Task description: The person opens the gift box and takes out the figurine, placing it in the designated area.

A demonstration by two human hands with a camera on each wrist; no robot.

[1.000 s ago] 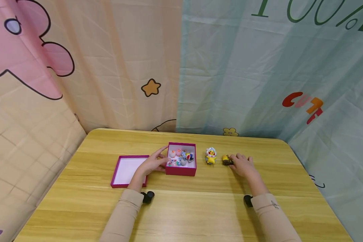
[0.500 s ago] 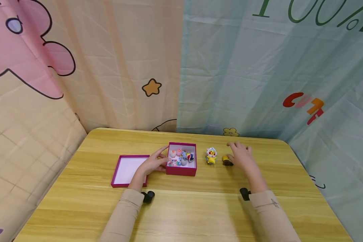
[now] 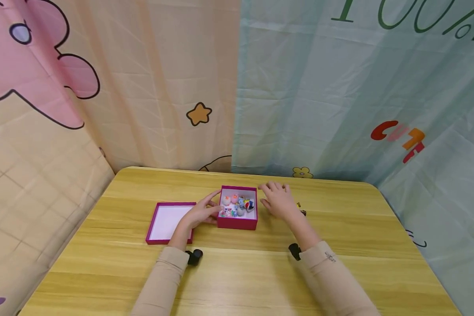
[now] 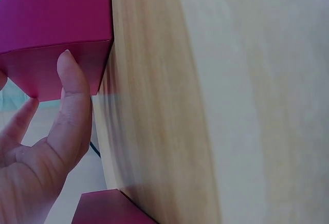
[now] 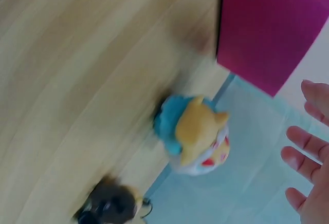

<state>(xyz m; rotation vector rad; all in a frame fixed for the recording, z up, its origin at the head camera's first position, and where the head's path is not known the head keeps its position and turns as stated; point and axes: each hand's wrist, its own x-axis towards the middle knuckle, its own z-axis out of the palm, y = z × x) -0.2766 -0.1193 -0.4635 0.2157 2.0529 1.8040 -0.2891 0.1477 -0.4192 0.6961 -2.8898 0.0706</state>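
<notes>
A magenta box [image 3: 237,224] stands with its top uncovered and several small toy figures [image 3: 237,205] inside. My left hand [image 3: 199,214] rests against its left wall; in the left wrist view the thumb lies on that wall. My right hand [image 3: 278,201] is to the right of the box, fingers spread and holding nothing. A yellow figurine with a blue back [image 5: 193,131] stands between hand and box in the right wrist view; the hand hides it in the head view. A dark brown and yellow figurine [image 5: 110,203] is mostly hidden behind the right wrist in the head view.
The magenta box lid [image 3: 167,221] lies to the left of the box, white inside up, partly under my left forearm. All stand on a wooden table [image 3: 237,276]. Printed curtains [image 3: 300,87] hang just behind its far edge.
My right hand has let go of the brown and yellow figurine, lifted, and moved left over the yellow figurine towards the box. My left hand stays against the box.
</notes>
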